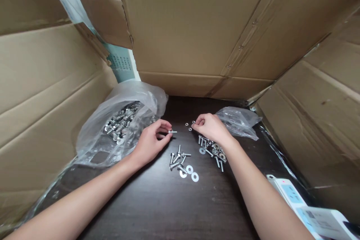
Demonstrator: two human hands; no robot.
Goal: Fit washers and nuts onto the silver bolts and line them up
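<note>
A silver bolt (173, 132) is pinched between the thumb and fingertips of my left hand (152, 140), its shank pointing right. My right hand (212, 127) is over the table with thumb and fingers drawn together. Small nuts (190, 129) lie by its fingertips; what they grip, if anything, is too small to make out. Between and below my hands is a loose group of bolts (174, 165) beside flat washers (195, 177). Under my right wrist lies a second pile of bolts (209, 153) mixed with washers, partly covered by the forearm.
To the left, an open clear plastic bag (92, 131) holds many bolts. Another clear bag (242, 118) sits behind my right hand. Cardboard walls (197, 26) enclose the dark table (157, 206). A white power strip (292, 193) is at lower right.
</note>
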